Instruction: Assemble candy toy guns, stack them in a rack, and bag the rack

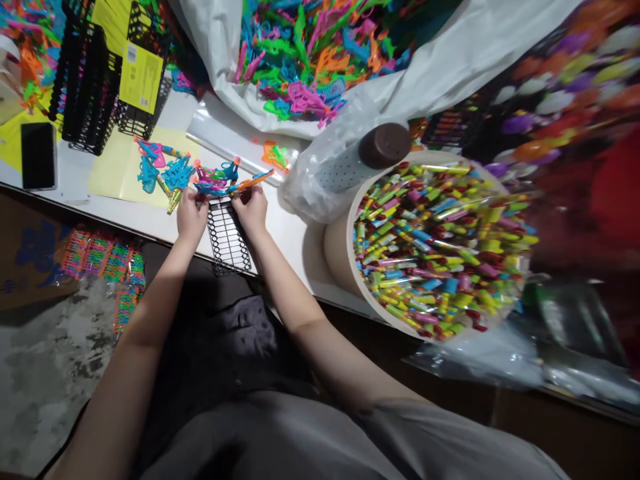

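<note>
Bending inward, nearly closed, the fingers of the left hand [193, 212] and right hand [251, 208] meet the colored plastic toys [213, 181] at the far end of a black wire rack [229, 237]. I cannot tell whether they grip toys, rack or both. The rack runs back between the 2 wrists to the near edge of the table [300, 250]. Left of the left fingers lie blue toys [176, 175]; well right of the right fingers stands a bucket [345, 243].
</note>
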Available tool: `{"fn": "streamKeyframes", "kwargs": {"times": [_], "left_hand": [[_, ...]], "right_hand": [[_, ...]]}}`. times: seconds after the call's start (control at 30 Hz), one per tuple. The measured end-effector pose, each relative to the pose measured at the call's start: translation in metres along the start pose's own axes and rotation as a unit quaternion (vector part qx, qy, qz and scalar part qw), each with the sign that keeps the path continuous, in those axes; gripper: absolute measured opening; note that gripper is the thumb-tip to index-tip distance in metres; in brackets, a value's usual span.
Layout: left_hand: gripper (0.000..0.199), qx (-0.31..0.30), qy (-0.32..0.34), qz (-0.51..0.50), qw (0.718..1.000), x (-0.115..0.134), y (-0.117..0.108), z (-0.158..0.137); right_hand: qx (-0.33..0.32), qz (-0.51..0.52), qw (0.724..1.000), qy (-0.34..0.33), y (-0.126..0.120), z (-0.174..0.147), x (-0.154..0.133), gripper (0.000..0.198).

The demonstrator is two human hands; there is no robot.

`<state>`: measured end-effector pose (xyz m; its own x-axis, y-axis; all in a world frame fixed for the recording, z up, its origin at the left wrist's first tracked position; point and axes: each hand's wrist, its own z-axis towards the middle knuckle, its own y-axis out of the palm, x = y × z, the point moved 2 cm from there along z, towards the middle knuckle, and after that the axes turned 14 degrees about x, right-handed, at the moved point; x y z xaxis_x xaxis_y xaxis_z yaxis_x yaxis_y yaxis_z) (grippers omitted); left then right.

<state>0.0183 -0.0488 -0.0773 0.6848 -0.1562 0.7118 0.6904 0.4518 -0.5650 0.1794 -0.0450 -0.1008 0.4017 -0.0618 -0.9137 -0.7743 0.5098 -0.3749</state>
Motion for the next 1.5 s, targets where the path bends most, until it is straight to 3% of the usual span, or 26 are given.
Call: {"fn": "streamKeyframes", "kwargs": {"times": [0.23, 0.47, 0.73, 1.0, 1.2, 1.5], "left_hand": [[0.018, -0.008, -0.02, 0.019, 1.0, 0.002, 0.002, 0.002], [0.014, -0.03, -0.035, 0.017, 0.999, -0.002, 0.009, 0.005], [0.007, -0.04, -0.052, 0.02, 0.998, 0.001, -0.008, 0.005], [0.009, -0.046, -0.041, 0.03, 0.998, -0.001, -0.014, 0.002], [0.01, -0.04, -0.008, 0.095, 0.995, -0.004, -0.007, 0.003], [0.014, -0.059, -0.015, 0.095, 0.994, -0.003, -0.011, -0.002]], "right_hand": [[-0.006, -0.023, 0.999, -0.026, 0.005, 0.0, -0.006, 0.015], [-0.032, -0.087, 0.996, -0.006, 0.004, -0.002, -0.018, 0.019], [-0.062, -0.129, 0.99, -0.012, 0.0, -0.004, -0.041, 0.018], [-0.081, -0.163, 0.983, 0.008, -0.005, -0.002, -0.043, 0.013], [-0.099, -0.201, 0.974, 0.017, -0.004, -0.001, -0.043, 0.015], [-0.145, -0.257, 0.955, -0.025, -0.007, -0.005, -0.051, 0.025]]}}
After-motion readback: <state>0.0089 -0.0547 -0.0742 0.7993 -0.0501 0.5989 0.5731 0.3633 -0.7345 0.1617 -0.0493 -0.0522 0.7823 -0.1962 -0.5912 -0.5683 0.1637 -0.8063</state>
